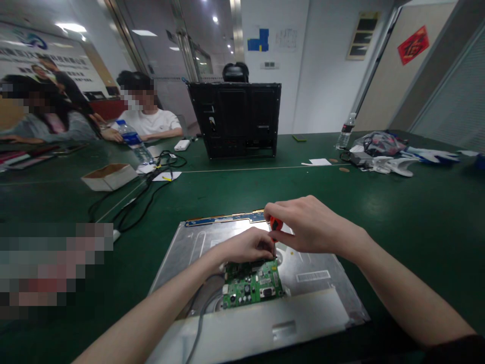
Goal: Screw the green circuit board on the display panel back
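My right hand (303, 222) grips a screwdriver with a red and black handle (276, 223), held upright over the far edge of a green circuit board (250, 285). Close beside its shaft, my left hand (248, 245) has its fingers curled at the board's far right corner. Whether those fingers pinch the shaft or a small part cannot be made out. The board lies on the metal back of a flat display panel (310, 263). Along the panel's far edge runs a thin blue circuit strip (223, 220). A grey cable (200, 323) crosses the panel's left side.
A black monitor housing (238, 119) stands at the back of the green table (322, 189). Left are an open box (109, 178), black cables (146, 194) and a water bottle (132, 140). Gloves (394, 165) and another bottle (345, 132) lie right. People sit at the far left.
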Action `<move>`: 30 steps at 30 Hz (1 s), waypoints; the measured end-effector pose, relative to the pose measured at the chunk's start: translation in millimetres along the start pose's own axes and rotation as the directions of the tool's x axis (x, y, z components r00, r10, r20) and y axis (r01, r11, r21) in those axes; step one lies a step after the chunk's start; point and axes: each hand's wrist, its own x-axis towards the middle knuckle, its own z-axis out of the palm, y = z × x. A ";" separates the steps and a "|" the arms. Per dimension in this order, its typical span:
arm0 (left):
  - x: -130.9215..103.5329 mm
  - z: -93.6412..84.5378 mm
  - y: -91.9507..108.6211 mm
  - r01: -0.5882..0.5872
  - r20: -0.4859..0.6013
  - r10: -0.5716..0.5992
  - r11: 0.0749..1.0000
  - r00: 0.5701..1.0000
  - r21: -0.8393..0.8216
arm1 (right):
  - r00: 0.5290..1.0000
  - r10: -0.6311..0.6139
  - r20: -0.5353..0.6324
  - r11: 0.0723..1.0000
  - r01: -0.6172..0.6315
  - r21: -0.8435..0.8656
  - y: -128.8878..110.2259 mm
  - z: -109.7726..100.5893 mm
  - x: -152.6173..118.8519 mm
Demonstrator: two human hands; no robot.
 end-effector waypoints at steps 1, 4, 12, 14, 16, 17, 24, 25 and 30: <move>-0.2 0.1 -0.2 -0.003 0.002 0.003 1.000 1.000 -0.007 | 1.000 0.002 0.000 1.000 -0.002 0.002 0.1 0.1 0.2; -0.3 0.8 -2.1 -0.022 -0.004 0.022 0.999 1.000 -0.023 | 1.000 -0.001 0.003 1.000 0.001 0.004 0.4 0.2 0.2; 0.9 2.9 -7.0 -0.022 -0.008 0.022 0.999 1.000 -0.031 | 0.999 -0.027 0.020 0.999 0.026 0.033 1.5 -0.7 -0.8; 0.5 2.5 -5.3 -0.019 0.001 0.019 0.999 1.000 -0.026 | 1.000 -0.015 0.014 1.000 0.015 0.021 1.2 -0.9 -0.6; 0.1 2.2 -3.4 -0.012 0.001 0.012 1.000 1.000 -0.029 | 1.000 -0.008 0.008 1.000 0.007 0.015 0.7 -1.1 -0.5; -0.1 2.0 -2.7 -0.009 -0.002 0.009 0.999 1.000 -0.032 | 1.000 -0.007 0.006 1.000 0.007 0.014 0.5 -1.2 -0.5; 0.4 1.0 -1.8 -0.005 0.007 0.005 1.000 1.000 -0.020 | 1.000 -0.008 0.006 1.000 0.007 0.011 1.0 -1.4 -1.2; 0.5 1.0 -1.9 -0.005 0.005 0.006 1.000 1.000 -0.016 | 1.000 -0.007 0.005 1.000 0.007 0.013 1.1 -1.4 -1.1; 0.2 2.2 -3.0 0.003 -0.014 -0.003 1.000 1.000 -0.007 | 1.000 -0.018 0.013 1.000 0.017 0.021 0.6 -0.4 0.2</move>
